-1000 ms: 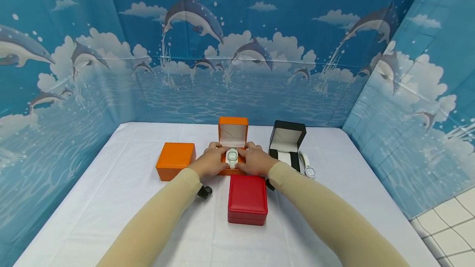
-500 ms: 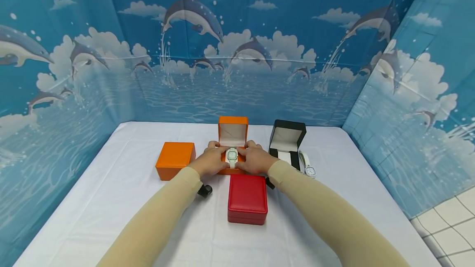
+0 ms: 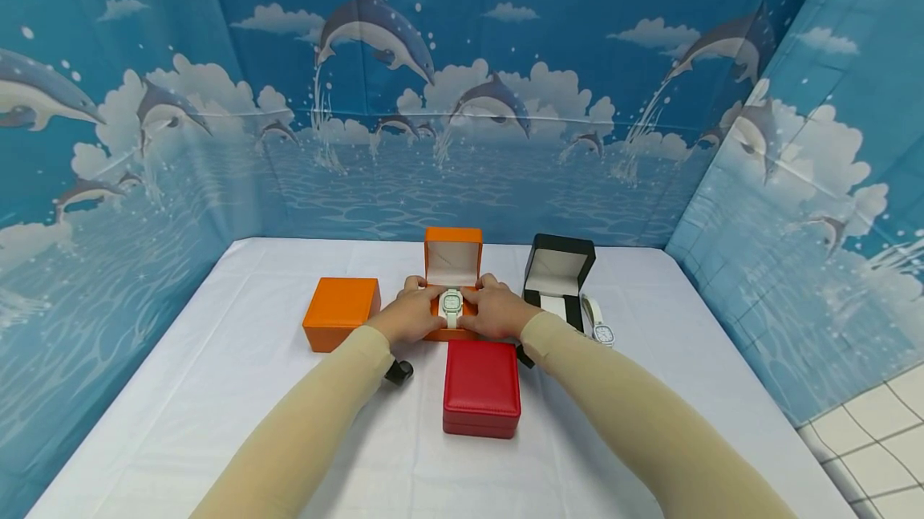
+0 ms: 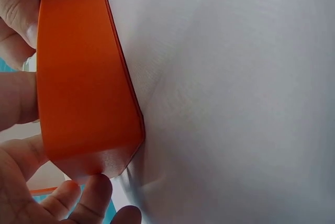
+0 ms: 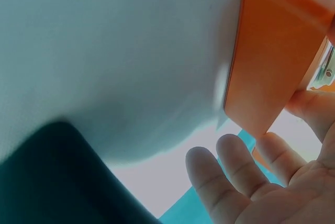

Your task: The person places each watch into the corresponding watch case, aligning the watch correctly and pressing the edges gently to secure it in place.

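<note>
one open orange box (image 3: 453, 262), watch (image 3: 451, 306) inside

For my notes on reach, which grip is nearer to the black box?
Right. The right grip is just left of the black box; the left grip is farther left, at the left of the open orange box.

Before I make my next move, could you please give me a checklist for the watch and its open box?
1. Lid raised on the open orange box: ok, it stands up.
2. Pale watch inside that box: ok, face up.
3. Left hand and right hand at opposite sides of the box: ok.
4. Fingers clear of that watch: cannot tell; contact is unclear.
5. Red box closed: ok.
6. Second watch inside the black box: not ok; it lies beside it.
</note>
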### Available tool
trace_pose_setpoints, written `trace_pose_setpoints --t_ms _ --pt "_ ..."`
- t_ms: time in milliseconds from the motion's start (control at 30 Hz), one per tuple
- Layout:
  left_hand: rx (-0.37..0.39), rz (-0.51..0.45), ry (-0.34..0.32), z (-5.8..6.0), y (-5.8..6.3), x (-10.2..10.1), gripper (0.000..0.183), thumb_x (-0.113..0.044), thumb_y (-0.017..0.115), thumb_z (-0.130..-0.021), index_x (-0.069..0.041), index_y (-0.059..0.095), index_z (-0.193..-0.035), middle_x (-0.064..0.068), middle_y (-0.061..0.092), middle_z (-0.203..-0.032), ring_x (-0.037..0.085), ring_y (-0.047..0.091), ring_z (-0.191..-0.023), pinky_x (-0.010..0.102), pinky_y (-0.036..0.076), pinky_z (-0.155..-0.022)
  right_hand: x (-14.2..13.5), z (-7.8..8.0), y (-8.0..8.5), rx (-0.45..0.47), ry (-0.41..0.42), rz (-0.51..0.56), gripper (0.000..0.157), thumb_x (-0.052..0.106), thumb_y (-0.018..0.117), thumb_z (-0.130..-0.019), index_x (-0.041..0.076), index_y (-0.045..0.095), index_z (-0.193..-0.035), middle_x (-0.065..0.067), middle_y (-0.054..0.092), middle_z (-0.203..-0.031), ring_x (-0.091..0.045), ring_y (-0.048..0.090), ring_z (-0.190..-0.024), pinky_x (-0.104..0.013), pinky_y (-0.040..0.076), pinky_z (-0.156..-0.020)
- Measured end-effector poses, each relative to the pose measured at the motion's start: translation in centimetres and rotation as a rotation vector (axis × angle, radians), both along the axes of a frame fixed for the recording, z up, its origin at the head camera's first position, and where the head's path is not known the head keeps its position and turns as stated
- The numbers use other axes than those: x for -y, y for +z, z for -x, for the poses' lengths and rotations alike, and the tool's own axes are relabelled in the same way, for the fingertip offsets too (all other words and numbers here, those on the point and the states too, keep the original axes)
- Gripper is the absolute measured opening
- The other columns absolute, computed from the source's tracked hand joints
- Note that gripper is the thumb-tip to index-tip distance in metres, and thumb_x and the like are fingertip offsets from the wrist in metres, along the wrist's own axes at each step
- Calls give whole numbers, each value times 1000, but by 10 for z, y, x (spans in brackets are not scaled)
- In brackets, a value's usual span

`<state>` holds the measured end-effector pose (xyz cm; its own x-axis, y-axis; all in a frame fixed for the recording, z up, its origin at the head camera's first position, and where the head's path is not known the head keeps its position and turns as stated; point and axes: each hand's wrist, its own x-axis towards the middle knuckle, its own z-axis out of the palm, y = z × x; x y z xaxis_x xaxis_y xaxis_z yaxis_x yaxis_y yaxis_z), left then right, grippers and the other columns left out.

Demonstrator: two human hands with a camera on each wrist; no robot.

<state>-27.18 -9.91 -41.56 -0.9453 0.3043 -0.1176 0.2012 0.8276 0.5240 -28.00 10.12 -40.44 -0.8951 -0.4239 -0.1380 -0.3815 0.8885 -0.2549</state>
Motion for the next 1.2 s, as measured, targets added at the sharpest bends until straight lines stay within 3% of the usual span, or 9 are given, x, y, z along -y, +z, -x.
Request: trace_pose_setpoints --t_ms 867,1200 --pt "14 10 1 0 2 0 67 -30 72 -100 -21 46 -161 19 31 -158 37 46 -133 48 51 -109 1 2 -3 23 -26 -6 76 50 70 -99 18 42 -162 -15 46 -141 -26 52 -117 -35 56 -94" --pt "-2 20 -7 0 -1 0 68 -33 72 -100 -22 46 -161 20 30 -160 39 47 -135 50 49 -112 -2 2 -1 10 3 -6 76 50 70 -99 17 43 -161 -13 48 -132 -23 51 -113 -32 55 -90"
